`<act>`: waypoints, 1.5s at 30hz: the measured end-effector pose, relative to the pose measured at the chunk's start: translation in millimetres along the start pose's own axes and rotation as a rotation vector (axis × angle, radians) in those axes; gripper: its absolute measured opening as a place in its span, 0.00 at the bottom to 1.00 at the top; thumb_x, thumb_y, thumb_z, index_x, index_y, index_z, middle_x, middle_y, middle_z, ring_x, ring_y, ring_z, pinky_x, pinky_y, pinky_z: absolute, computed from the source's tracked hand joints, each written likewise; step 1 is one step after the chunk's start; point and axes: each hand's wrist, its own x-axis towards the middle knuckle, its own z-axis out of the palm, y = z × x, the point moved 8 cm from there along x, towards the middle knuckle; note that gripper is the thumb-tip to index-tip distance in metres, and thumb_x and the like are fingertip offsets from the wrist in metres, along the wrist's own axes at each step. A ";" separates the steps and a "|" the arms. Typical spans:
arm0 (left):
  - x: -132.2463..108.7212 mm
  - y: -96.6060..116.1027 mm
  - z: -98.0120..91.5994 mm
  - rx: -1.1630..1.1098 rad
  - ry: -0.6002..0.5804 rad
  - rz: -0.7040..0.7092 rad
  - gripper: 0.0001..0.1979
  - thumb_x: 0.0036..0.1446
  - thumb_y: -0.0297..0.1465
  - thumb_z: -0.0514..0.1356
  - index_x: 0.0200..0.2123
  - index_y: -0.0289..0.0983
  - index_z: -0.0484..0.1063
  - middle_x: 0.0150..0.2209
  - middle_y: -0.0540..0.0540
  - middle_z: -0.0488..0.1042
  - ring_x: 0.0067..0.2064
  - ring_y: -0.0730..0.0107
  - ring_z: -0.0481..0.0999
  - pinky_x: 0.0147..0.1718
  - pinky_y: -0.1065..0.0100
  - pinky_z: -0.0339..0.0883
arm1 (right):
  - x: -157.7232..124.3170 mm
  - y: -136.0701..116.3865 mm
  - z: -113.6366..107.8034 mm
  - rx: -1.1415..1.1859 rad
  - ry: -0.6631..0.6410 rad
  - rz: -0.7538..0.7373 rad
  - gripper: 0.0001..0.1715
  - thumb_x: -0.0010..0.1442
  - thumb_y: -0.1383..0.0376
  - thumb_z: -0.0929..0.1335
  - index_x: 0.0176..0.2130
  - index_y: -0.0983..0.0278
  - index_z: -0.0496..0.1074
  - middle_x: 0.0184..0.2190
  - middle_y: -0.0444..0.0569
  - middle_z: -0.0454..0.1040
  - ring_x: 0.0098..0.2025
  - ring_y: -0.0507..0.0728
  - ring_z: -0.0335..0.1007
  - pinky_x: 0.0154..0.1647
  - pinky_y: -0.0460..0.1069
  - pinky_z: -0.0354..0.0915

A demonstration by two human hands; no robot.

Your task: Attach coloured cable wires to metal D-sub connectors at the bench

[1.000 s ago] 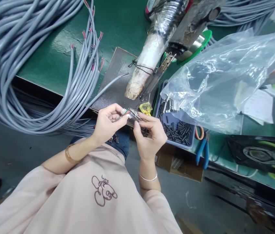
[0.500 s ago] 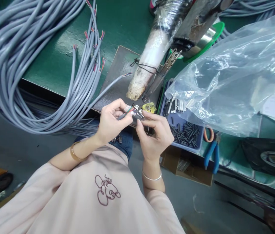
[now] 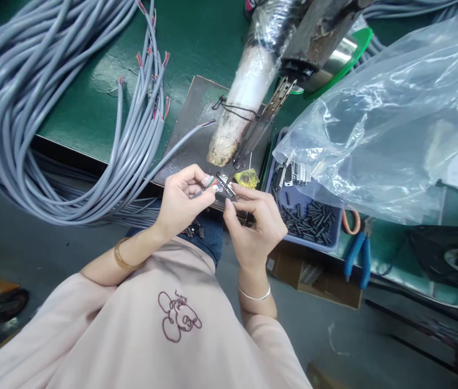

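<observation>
My left hand [image 3: 180, 202] pinches the stripped end of a grey cable [image 3: 208, 185], where coloured wires fan out. My right hand [image 3: 255, 224] is closed on a small metal connector [image 3: 225, 188] and holds it against those wire ends. Both hands hover at the front edge of the green bench [image 3: 91, 108], just below the tip of a tape-wrapped soldering tool [image 3: 240, 113] on a dark plate [image 3: 192, 124].
A large coil of grey cables [image 3: 50, 108] fills the left. A blue tray of small black parts [image 3: 307, 216] sits to the right under a clear plastic bag [image 3: 383, 124]. Blue-handled cutters [image 3: 356, 254] and a cardboard box [image 3: 318, 275] lie nearby.
Both hands shifted slightly up toward the tool tip, keeping hold of the wire end and connector. The camera view drifted a little.
</observation>
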 end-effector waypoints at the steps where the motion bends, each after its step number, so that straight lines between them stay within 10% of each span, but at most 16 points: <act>1: -0.1 0.1 0.9 -0.004 -0.004 -0.001 0.10 0.43 0.26 0.68 0.23 0.36 0.67 0.23 0.54 0.71 0.21 0.84 0.65 0.20 0.80 0.60 | 0.1 0.3 0.0 -0.005 0.003 0.005 0.10 0.60 0.72 0.73 0.32 0.60 0.71 0.40 0.45 0.83 0.42 0.53 0.82 0.43 0.49 0.77; 45: -4.9 1.0 1.6 0.077 -0.004 0.039 0.07 0.44 0.27 0.66 0.22 0.36 0.69 0.24 0.53 0.71 0.23 0.82 0.64 0.20 0.79 0.57 | -2.6 -6.3 -1.0 -0.096 0.040 -0.056 0.10 0.61 0.72 0.73 0.32 0.60 0.71 0.38 0.44 0.83 0.39 0.53 0.82 0.39 0.48 0.76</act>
